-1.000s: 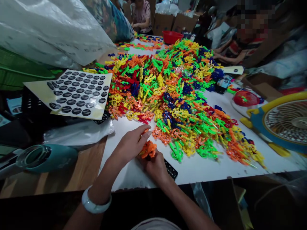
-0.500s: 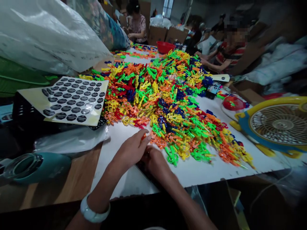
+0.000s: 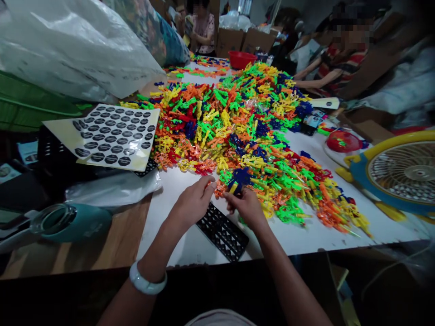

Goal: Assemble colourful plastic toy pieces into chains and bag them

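Note:
My right hand point(image 3: 249, 207) pinches a dark blue plastic toy piece point(image 3: 242, 176) with a yellow stick-like part, at the near edge of a heap of bright plastic toy pieces point(image 3: 204, 122). Close by on the left, my left hand point(image 3: 192, 199) is closed, thumb and fingertips together; whatever lies between them is too small to name. Below and between both hands, a black perforated plastic tray point(image 3: 222, 233) rests on the white tabletop point(image 3: 170, 190). The heap mixes green, yellow, orange, red and blue pieces.
At left, a sheet of black octagonal stickers point(image 3: 112, 136) lies on a black basket, near a teal bottle point(image 3: 84, 222) and plastic bags. A yellow-blue fan point(image 3: 401, 176) stands at right. A red bowl point(image 3: 242, 59) sits farther back, and co-workers sit across the table.
My right hand has moved right and away from my left, and now holds the blue piece up. The black tray has come into clear view. The camera view has shifted slightly.

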{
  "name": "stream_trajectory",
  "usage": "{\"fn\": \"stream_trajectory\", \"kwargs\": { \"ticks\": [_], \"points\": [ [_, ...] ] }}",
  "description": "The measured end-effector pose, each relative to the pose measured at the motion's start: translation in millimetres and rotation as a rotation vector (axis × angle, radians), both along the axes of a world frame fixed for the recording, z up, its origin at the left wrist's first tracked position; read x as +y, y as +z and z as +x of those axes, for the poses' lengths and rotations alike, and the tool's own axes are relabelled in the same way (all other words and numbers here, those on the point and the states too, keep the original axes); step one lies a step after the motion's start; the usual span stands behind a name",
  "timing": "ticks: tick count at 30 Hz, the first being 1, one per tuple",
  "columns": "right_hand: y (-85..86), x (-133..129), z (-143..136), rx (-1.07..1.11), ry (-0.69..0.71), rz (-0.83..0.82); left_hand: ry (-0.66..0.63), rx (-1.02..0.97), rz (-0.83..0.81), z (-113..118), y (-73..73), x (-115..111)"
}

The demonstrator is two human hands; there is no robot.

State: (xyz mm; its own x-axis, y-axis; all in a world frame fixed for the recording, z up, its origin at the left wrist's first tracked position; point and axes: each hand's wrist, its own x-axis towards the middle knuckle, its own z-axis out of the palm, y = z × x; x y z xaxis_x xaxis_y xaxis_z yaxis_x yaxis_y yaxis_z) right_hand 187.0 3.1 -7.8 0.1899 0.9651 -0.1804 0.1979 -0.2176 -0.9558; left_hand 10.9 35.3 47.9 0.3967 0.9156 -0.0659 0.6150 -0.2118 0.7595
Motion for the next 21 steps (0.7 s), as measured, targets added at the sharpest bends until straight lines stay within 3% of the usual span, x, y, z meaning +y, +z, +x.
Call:
{"fn": "stream_trajectory", "kwargs": {
  "ticks": [4,7,11,15,21],
  "points": [
    [-6.2,-19.1,-23.2,0.326,0.191,-0.098,0.005,-0.026,-0.001,-1.1,-1.3,1.3],
    [-11.3,-28.3,-46.7,0.390,0.228,-0.152,0.006,-0.027,-0.006,-2.5,-0.8,1.4],
    [-20.7,-39.4,-66.3,0.132,0.110,-0.030,0.017,-0.026,-0.007,-2.0,-0.4,0.4],
    [-27.3,-45.1,-68.9,-0.142,0.121,0.157,0.020,-0.014,-0.012,-1.3,0.1,0.4],
    [-30.1,-46.4,-89.2,-0.509,0.070,0.131,0.008,0.007,-0.039,-3.7,8.3,-4.1]
  ]
}}
